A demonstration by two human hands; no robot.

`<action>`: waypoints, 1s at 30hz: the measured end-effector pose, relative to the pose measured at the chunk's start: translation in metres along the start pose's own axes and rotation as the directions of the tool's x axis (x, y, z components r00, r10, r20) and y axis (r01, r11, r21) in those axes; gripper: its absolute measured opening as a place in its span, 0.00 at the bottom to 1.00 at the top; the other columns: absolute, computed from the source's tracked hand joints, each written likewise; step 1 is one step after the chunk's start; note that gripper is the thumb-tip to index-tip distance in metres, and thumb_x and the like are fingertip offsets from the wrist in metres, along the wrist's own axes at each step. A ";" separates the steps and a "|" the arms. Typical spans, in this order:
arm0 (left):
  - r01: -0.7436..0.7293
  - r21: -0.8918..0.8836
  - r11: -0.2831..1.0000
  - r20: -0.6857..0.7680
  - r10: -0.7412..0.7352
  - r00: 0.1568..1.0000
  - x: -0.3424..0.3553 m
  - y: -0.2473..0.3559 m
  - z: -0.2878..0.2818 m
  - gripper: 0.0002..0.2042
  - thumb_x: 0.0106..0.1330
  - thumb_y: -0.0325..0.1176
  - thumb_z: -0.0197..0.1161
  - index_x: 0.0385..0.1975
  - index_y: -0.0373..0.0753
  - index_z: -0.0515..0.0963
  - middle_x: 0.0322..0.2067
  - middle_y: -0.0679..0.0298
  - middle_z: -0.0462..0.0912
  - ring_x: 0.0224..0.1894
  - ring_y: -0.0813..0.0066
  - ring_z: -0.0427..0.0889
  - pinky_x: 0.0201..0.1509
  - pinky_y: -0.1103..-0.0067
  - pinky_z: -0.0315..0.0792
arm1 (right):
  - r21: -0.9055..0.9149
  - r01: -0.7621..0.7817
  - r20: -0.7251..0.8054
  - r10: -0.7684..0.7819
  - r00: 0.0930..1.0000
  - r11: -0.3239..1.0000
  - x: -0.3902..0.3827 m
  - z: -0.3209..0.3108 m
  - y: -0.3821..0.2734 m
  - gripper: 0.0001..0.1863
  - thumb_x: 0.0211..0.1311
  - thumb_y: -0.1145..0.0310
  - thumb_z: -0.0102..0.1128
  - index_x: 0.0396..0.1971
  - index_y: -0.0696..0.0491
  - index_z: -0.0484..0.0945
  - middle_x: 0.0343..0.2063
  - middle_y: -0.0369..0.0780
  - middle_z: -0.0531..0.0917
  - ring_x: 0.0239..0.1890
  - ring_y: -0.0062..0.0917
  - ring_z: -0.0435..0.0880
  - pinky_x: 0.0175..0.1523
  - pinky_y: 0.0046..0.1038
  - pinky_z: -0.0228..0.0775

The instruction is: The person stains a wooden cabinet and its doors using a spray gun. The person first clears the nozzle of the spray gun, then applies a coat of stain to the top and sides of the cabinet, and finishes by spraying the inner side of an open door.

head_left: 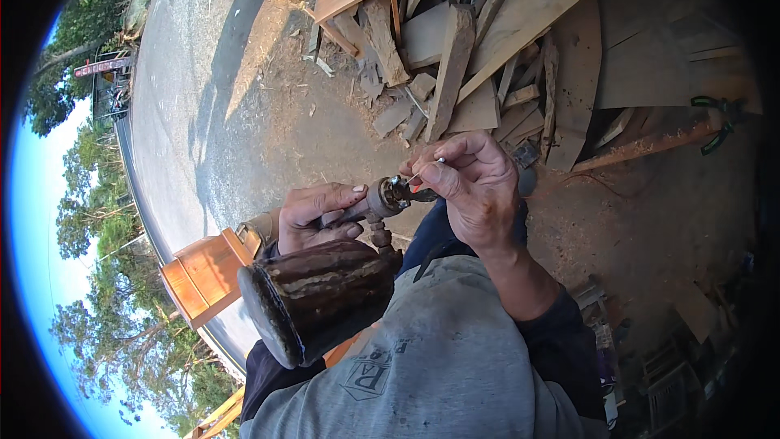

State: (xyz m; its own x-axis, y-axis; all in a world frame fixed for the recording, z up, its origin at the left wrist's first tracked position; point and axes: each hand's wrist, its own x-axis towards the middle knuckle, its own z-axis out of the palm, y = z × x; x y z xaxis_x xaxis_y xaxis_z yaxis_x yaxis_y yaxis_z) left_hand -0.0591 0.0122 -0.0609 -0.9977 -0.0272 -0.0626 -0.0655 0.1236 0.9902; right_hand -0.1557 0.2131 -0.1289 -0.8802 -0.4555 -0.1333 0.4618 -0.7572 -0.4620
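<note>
My left hand point(313, 213) is wrapped round the body of a worn paint spray gun point(377, 202), its thumb lying along the top. The gun's dark, paint-streaked cup point(329, 297) hangs tilted in front of my grey shirt, its round base facing lower left. At the gun's open, dirty end, my right hand point(483, 187) pinches a thin, wire-like piece point(416, 177) between thumb and fingertips. A small pale tip shows by the thumb, and a bit of red shows just below. Whether the thin piece touches the gun, I cannot tell.
A heap of scrap boards and offcuts point(451, 65) lies on the ground ahead. An orange-brown wooden piece point(210, 272) stands at the left near the road point(183, 97). A long reddish bar point(642, 146) with a green-and-black clamp point(719, 123) is at the right.
</note>
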 end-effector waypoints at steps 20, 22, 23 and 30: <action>-0.071 0.062 0.996 0.035 0.069 0.997 -0.070 0.010 -0.083 0.24 0.61 0.29 0.73 0.58 0.29 0.79 0.46 0.34 0.84 0.47 0.46 0.89 0.49 0.65 0.82 | 0.056 0.005 0.257 -0.019 0.966 0.998 -0.005 0.045 0.083 0.11 0.64 0.87 0.62 0.42 0.59 0.72 0.40 0.48 0.85 0.45 0.24 0.87 0.51 0.25 0.84; -0.086 0.097 0.992 0.024 0.084 0.996 -0.078 0.008 -0.090 0.24 0.61 0.29 0.74 0.57 0.29 0.79 0.45 0.34 0.84 0.46 0.46 0.89 0.49 0.65 0.82 | 0.056 -0.008 0.284 -0.008 0.959 0.998 -0.004 0.048 0.092 0.11 0.64 0.87 0.62 0.42 0.59 0.71 0.40 0.48 0.85 0.45 0.25 0.87 0.51 0.25 0.84; -0.080 0.081 0.994 0.013 0.080 0.997 -0.082 0.008 -0.093 0.24 0.61 0.29 0.73 0.57 0.29 0.79 0.45 0.34 0.85 0.46 0.46 0.89 0.48 0.66 0.82 | 0.059 0.012 0.297 -0.029 0.954 0.998 -0.004 0.050 0.097 0.11 0.64 0.87 0.61 0.41 0.60 0.71 0.39 0.49 0.85 0.45 0.24 0.87 0.50 0.25 0.84; -0.047 0.095 0.994 -0.068 0.053 0.996 -0.106 0.007 -0.109 0.23 0.61 0.30 0.74 0.56 0.29 0.80 0.44 0.34 0.85 0.45 0.46 0.89 0.47 0.66 0.83 | 0.055 -0.016 0.343 -0.004 0.939 0.998 0.000 0.062 0.123 0.11 0.64 0.89 0.59 0.41 0.60 0.71 0.39 0.51 0.85 0.43 0.25 0.88 0.49 0.25 0.84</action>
State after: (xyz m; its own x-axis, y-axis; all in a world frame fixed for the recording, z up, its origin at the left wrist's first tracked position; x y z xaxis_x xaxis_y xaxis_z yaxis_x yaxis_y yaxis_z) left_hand 0.0486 -0.0923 -0.0336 -0.9962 -0.0874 -0.0010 -0.0202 0.2183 0.9757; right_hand -0.0918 0.0910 -0.1314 -0.7909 -0.5856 0.1777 0.4810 -0.7743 -0.4112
